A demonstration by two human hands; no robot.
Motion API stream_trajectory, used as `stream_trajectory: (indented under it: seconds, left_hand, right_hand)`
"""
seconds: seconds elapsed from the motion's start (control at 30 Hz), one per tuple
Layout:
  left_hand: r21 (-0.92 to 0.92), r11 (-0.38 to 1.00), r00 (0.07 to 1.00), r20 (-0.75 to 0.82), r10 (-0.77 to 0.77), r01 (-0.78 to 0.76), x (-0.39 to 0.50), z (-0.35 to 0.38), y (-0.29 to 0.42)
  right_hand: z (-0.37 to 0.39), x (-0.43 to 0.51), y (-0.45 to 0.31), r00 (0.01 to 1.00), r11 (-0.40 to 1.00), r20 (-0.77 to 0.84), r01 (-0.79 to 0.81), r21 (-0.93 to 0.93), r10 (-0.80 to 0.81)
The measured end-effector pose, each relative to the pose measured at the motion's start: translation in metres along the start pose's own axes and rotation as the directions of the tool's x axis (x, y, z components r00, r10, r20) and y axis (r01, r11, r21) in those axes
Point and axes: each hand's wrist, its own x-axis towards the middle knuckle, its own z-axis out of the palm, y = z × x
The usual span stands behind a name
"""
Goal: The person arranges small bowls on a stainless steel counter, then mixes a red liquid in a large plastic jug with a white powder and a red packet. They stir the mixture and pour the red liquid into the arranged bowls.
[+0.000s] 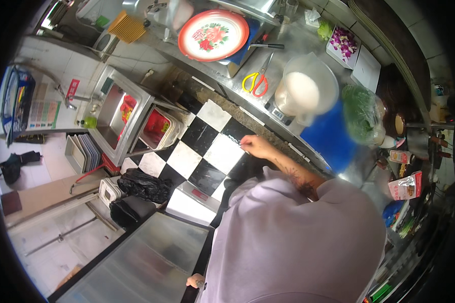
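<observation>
My right hand (256,146) hangs in the air above the checkered floor, just off the front edge of the steel counter (227,81). Its fingers are bent together; whether something small is between them I cannot tell. At the lower edge, my left hand (195,281) is closed on the black frame of a glass door (144,261), partly hidden by my sleeve. On the counter a translucent plastic jug (328,77) with whitish contents stands on a digital scale (280,113). Scissors (261,77) with one yellow and one red handle lie beside it.
A floral enamel tray (214,36) rests at the back of the counter. A blue sheet (328,138) and a bagged green vegetable (360,111) lie to the right. Left are a steel sink (110,113), a bin (159,128) and a black plastic bag (144,185) on the floor.
</observation>
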Motion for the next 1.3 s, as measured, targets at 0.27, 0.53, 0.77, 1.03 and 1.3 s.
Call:
stream_trajectory:
  seconds: [0.27,0.53,0.77,1.03,1.3]
  left_hand:
    - [-0.081,0.982,0.550,0.819,0.163,-0.170,-0.185,0.149,0.036]
    - [-0.147,0.838,-0.213,0.976,0.038,-0.525,-0.428,0.258,0.050]
    - [-0.439,0.749,-0.688,0.725,-0.031,-0.496,-0.606,0.295,0.047]
    - [-0.525,0.620,-0.792,0.537,-0.290,-0.583,-0.771,0.181,-0.006]
    - [-0.518,0.747,-0.906,0.303,-0.295,-0.417,-0.839,0.039,-0.045]
  right_hand:
    - [-0.059,0.042,-0.042,1.000,0.999,-0.016,0.020,0.028,-0.019]
    - [-0.086,-0.012,-0.085,0.993,0.979,0.108,0.034,0.200,-0.056]
    - [-0.154,-0.172,-0.027,0.951,0.912,-0.158,-0.196,0.361,0.267]
    - [-0.204,-0.279,0.152,0.400,0.752,-0.725,-0.612,0.246,0.562]
    - [-0.271,-0.181,0.091,0.682,0.913,-0.607,-0.294,0.281,0.407]
